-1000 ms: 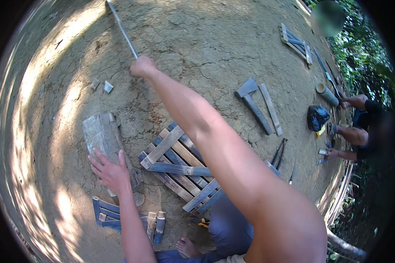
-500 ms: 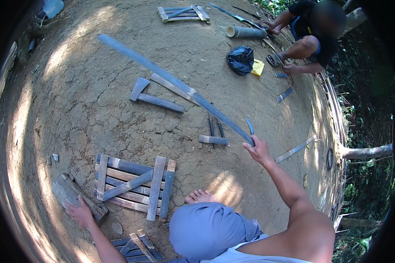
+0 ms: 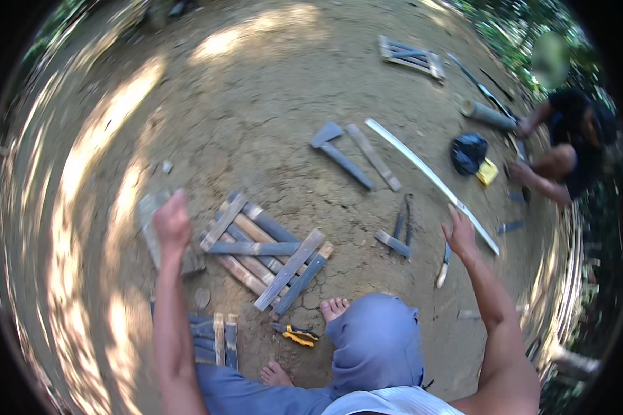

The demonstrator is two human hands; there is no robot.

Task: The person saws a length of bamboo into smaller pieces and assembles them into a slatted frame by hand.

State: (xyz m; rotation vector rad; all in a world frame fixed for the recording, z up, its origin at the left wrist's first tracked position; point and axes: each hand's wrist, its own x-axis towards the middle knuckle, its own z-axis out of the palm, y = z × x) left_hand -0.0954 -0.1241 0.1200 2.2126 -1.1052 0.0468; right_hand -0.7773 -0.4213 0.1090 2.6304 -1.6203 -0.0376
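My right hand (image 3: 462, 232) has its fingers spread right beside a long, pale bamboo strip (image 3: 426, 166), whose near end reaches past the hand. Whether a fingertip touches the strip is not clear. Below this hand a knife (image 3: 443, 268) with a light handle lies on the ground. My left hand (image 3: 172, 225) is raised in front of a grey wooden block (image 3: 151, 218), its fingers smeared by motion. Between my hands, a slatted bamboo panel (image 3: 259, 250) with a diagonal brace lies on the dirt, a loose-looking slat (image 3: 289, 268) across its near end.
A hatchet (image 3: 342, 155), a short slat (image 3: 372, 158), a bamboo-headed mallet-like piece (image 3: 393, 243) and yellow-handled pliers (image 3: 298, 335) lie around. A second panel (image 3: 214, 339) is near my left knee. At right, a person (image 3: 567, 145) crouches by a bamboo tube (image 3: 488, 114) and black bag (image 3: 468, 153).
My right hand has loosened from the strip's end, and the strip now shows a pale face. My left hand has come up off the wooden block. The whole view has turned.
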